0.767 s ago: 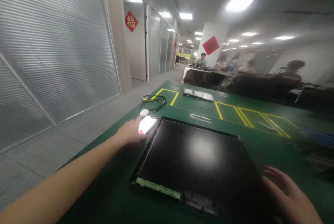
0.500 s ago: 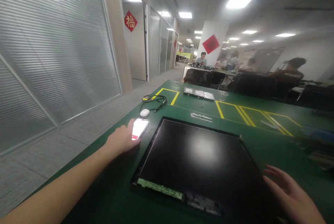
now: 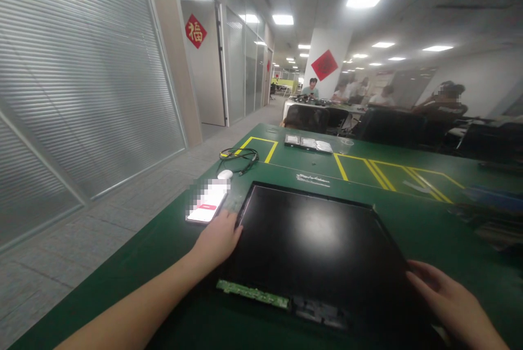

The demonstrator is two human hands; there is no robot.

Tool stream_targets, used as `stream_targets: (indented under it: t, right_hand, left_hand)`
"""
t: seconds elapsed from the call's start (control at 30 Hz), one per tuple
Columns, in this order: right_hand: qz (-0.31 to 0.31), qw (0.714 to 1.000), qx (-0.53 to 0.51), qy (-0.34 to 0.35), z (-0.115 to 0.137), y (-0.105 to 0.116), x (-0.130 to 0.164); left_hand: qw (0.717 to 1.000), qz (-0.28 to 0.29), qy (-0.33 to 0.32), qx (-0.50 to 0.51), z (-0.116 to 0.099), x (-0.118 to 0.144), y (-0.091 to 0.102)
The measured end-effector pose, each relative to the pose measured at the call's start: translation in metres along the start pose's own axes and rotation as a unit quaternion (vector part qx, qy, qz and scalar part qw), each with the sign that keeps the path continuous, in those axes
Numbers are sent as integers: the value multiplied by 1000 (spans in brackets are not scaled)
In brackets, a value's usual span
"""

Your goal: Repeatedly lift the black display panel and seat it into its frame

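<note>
The black display panel (image 3: 314, 246), lying flat on the green table (image 3: 368, 176), is bracketed at opposite edges: the left hand (image 3: 218, 238) rests loosely open against its left edge, the right hand (image 3: 445, 298) likewise at its right, seemingly to steady it. A lit phone (image 3: 206, 204) lies just beyond the left fingers, untouched.

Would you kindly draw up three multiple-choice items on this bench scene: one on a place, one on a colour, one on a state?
1. Where does the left hand rest?
A. on the black panel's left edge
B. on the cable
C. on a chair

2. What colour are the lines on the table?
A. white
B. yellow
C. blue

3. The phone's screen is:
A. dark
B. cracked
C. lit

Key: 1 A, fingers meet the panel's edge; 2 B, the boxes are outlined in yellow; 3 C, it glows white and red.
</note>
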State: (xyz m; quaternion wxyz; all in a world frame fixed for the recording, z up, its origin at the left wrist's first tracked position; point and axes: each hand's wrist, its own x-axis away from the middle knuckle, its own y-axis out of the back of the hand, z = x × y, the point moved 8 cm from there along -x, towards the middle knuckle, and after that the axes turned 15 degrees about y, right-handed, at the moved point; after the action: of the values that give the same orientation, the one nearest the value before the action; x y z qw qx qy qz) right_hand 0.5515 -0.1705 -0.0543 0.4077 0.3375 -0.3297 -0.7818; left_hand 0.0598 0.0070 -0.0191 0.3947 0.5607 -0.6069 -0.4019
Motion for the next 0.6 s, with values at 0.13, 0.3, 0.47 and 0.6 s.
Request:
stream_targets:
  t: [0.13,0.3,0.47,0.6]
  right_hand:
    - [0,1000,-3,-9,0,-2,0]
    - [-9,999,-37,-21,8,-3,2]
    - [3,998,-44,-46,13,-8,8]
    - [23,996,-55,-62,9,-12,10]
  left_hand:
    - [993,31,14,110,8,-7,2]
    - [944,93,80,305,13,-7,11]
    - [855,174,183,454,18,-3,-5]
    - [771,175,238,565,25,-1,-16]
